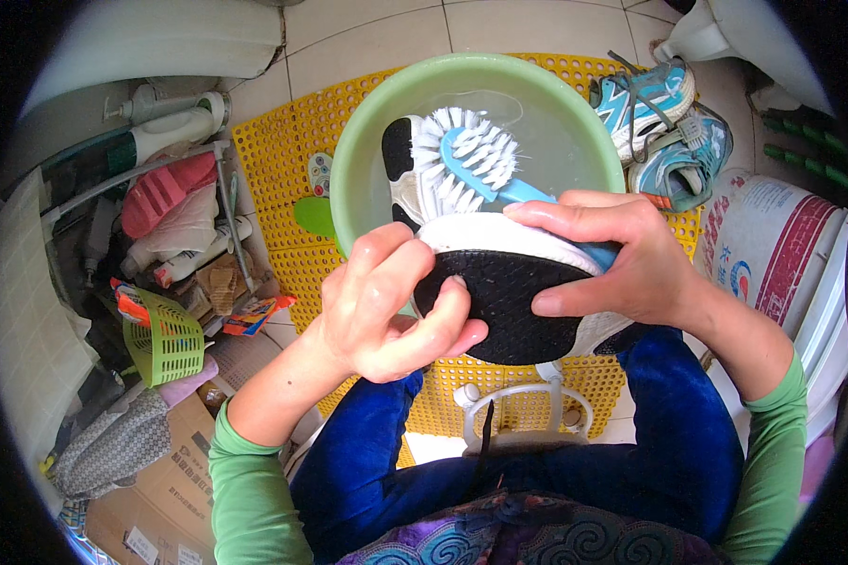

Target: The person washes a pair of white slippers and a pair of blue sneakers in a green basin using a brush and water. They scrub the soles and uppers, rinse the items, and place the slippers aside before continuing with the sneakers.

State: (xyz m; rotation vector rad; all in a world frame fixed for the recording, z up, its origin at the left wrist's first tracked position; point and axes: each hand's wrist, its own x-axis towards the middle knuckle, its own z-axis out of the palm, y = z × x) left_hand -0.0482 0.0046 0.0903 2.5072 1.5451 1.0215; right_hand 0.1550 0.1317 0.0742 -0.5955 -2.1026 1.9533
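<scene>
A wet shoe is held sole up above a pale green basin [357,141] of cloudy water; its black sole [509,304] has a white rim. My right hand [608,261] grips the shoe from the right, thumb on the sole. Under my right fingers runs the handle of a blue scrub brush [459,159], its white bristles facing up over the water. My left hand [396,304] is curled at the shoe's left edge, with fingertips against the sole. Another shoe [403,176], white and black, lies in the basin partly behind the brush.
A perforated yellow mat [283,169] lies under the basin. Turquoise sneakers [678,134] stand beyond its right side, near a white printed bucket [770,240]. On the left are a rack [230,219] with bottles, a green plastic basket [166,339] and a cardboard box [162,480].
</scene>
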